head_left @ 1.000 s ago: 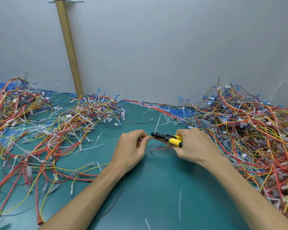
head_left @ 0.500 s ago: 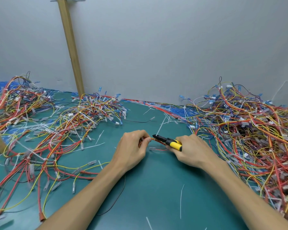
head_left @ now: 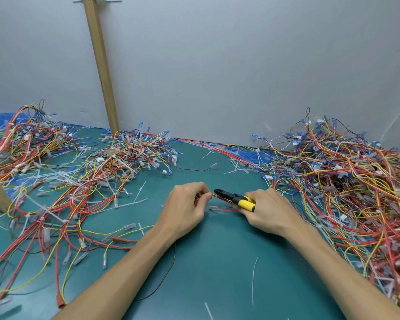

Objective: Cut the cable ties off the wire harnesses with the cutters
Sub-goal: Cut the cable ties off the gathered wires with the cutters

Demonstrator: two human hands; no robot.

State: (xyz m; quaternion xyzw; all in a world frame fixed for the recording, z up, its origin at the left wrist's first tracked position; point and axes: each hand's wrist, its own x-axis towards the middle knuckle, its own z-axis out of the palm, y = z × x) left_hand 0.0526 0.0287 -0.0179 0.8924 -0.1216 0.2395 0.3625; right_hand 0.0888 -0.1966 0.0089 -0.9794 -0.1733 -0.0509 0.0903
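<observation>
Cutters [head_left: 234, 198] barely shifted; nose still at the pinched harness [head_left: 219, 197]
Middle of the tabletop [head_left: 217, 262]: left hand [head_left: 185, 209] pinches the harness; right hand [head_left: 270, 211] curls round the handles; tie hidden, so blades may nick wire or skin; pile [head_left: 344, 181] toward the far right edge.

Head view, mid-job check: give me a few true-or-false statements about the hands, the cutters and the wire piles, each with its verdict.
1. The right hand grips the yellow-handled cutters. True.
2. The left hand is empty. False: its fingers pinch a wire harness at the cutters' tip.
3. The cutters' tip points toward the left hand. True.
4. Wires are piled only on the right. False: there is a left pile as well as the right pile.
</observation>
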